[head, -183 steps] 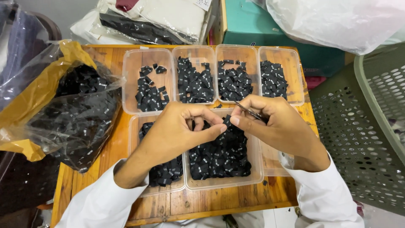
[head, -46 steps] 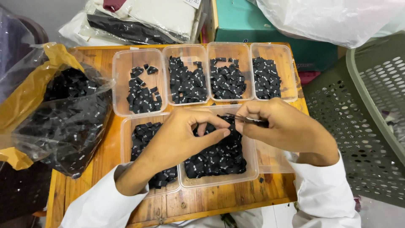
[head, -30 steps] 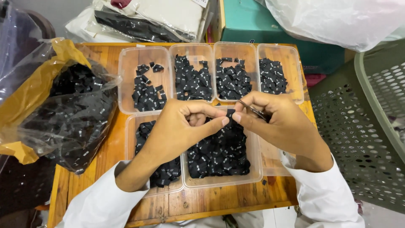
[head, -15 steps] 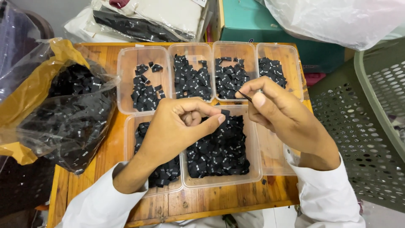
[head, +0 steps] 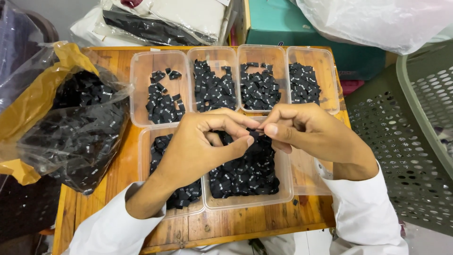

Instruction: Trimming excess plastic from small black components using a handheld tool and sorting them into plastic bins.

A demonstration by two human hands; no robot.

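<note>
Black woven label (head: pixel 255 134) pinched between left hand (head: pixel 198 148) and right hand (head: pixel 311 132) fingertips, both closed on it; clear tray of labels (head: pixel 288 184) directly beneath.

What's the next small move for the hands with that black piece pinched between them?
Probably part the hands and drop the small black label into a matching tray. The left hand and right hand meet at their fingertips over the front middle tray, with four filled trays just behind.
</note>
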